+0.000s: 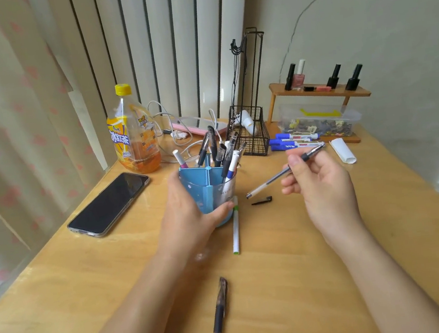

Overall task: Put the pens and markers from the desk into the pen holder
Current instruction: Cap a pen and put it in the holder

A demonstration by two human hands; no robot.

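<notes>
A blue pen holder (pixel 216 183) with several pens in it stands mid-desk; my left hand (pixel 188 213) is wrapped around its left side. To the right, my right hand (pixel 321 179) grips a clear pen (pixel 272 181) above the desk, tilted with its tip up right. Beside the holder lies a white pen with green ends (pixel 236 231). A dark pen (pixel 220 314) lies near the front edge. A black pen cap (pixel 262 200) rests under the held pen. Blue markers (pixel 293 141) lie at the back right.
On the left lie a black phone (pixel 109 205) and an orange drink bottle (pixel 133 137). Behind the holder stand a black wire basket (pixel 250 132), cables, a clear box of clips (pixel 320 122), a wooden shelf with small bottles (pixel 319 92) and a white paper roll (pixel 343 150).
</notes>
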